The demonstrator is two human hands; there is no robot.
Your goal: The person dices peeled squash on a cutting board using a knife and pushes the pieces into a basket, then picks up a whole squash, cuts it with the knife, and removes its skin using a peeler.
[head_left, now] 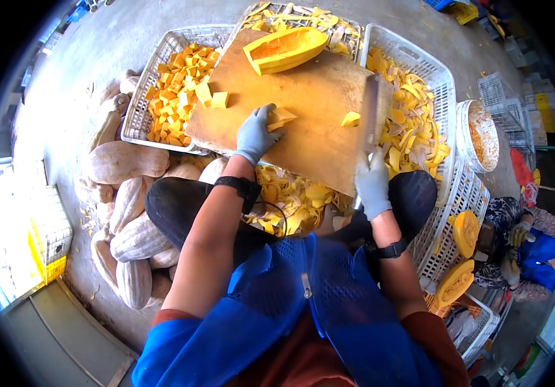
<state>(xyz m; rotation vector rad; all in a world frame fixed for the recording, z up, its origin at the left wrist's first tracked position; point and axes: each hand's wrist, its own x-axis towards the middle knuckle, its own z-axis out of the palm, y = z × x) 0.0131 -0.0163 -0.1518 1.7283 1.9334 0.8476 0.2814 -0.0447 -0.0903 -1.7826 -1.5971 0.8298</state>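
Note:
My left hand, in a grey glove, rests on the wooden cutting board with thumb and fingers closed around a squash piece. My right hand, gloved too, grips a large knife whose blade is blurred and stands at the board's right side. A small yellow squash scrap lies just left of the blade. Two cut chunks sit near the board's left edge. At the far end lies a hollowed, peeled squash half.
Left of the board, a white crate holds orange cubes; another crate on the right holds peelings. Whole squashes pile on the floor at left. A white bucket stands at right, beyond which a co-worker sits.

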